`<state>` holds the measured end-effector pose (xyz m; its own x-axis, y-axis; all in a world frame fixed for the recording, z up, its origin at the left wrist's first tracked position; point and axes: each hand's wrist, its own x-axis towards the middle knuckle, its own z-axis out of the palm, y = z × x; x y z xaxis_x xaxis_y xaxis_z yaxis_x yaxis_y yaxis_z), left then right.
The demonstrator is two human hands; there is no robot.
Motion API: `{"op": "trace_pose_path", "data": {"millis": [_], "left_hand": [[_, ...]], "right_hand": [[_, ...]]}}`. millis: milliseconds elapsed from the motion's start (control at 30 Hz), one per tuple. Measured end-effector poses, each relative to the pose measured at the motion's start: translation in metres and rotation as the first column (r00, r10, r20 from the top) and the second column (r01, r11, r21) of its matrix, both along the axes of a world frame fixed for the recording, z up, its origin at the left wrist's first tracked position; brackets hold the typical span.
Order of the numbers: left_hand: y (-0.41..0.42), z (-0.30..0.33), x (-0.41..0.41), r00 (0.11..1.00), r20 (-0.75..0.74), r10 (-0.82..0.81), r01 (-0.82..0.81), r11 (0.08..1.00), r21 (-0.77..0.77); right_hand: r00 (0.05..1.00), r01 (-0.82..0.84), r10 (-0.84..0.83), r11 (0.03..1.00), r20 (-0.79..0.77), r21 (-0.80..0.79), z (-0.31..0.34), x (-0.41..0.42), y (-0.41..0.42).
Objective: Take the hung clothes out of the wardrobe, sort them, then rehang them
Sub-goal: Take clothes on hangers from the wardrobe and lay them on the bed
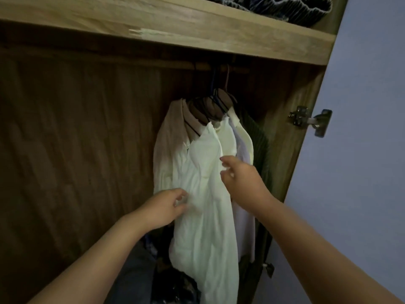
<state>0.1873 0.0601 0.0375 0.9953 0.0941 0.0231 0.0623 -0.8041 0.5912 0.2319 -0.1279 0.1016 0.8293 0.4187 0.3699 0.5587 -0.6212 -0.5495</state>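
Several garments hang bunched at the right end of the wardrobe rail (232, 68) on thin hangers (215, 102). In front is a white shirt (206, 172); a pale pink shirt (168, 132) hangs left of it, a cream one (243, 137) and a dark green ribbed garment (262, 145) to the right. My left hand (166, 208) pinches the white shirt's left edge at mid height. My right hand (238, 174) has its fingers curled loosely against the shirt's right edge; a firm grip is not plain.
A wooden shelf (197, 34) runs above the rail with dark folded fabric (285, 7) on it. The wardrobe's right side panel (291, 150) carries a metal hinge (311, 121) and the open door. Dark clutter (175, 281) lies on the wardrobe floor. The rail's left part is bare.
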Motion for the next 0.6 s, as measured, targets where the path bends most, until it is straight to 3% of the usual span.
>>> {"op": "trace_pose_path", "data": {"millis": [133,233,300,433,500,600], "left_hand": [[0.022,0.022,0.046,0.990,0.142,-0.017,0.006,0.997,0.077],[0.032,0.030,0.073,0.978,0.207,-0.024,0.022,1.000,0.011],[0.039,0.033,0.087,0.972,0.231,-0.029,0.046,0.997,-0.069],[0.047,0.032,0.104,0.972,0.231,-0.051,0.100,0.974,-0.205],[0.050,0.032,0.107,0.967,0.250,-0.054,0.113,0.967,-0.228],[0.056,0.039,0.108,0.954,0.298,-0.040,0.116,0.963,-0.245]], "right_hand": [[0.991,0.094,-0.106,0.986,0.080,0.138,0.034,0.036,0.048],[0.983,0.159,-0.157,0.987,0.092,-0.016,0.045,0.064,0.075],[0.987,0.159,-0.159,0.987,0.000,-0.022,0.047,0.082,0.090],[0.930,-0.001,0.139,0.927,-0.341,0.376,0.050,0.100,0.110],[0.898,-0.031,0.254,0.852,-0.359,0.523,0.048,0.102,0.116],[0.901,-0.027,0.292,0.777,-0.322,0.630,0.047,0.108,0.119]]}}
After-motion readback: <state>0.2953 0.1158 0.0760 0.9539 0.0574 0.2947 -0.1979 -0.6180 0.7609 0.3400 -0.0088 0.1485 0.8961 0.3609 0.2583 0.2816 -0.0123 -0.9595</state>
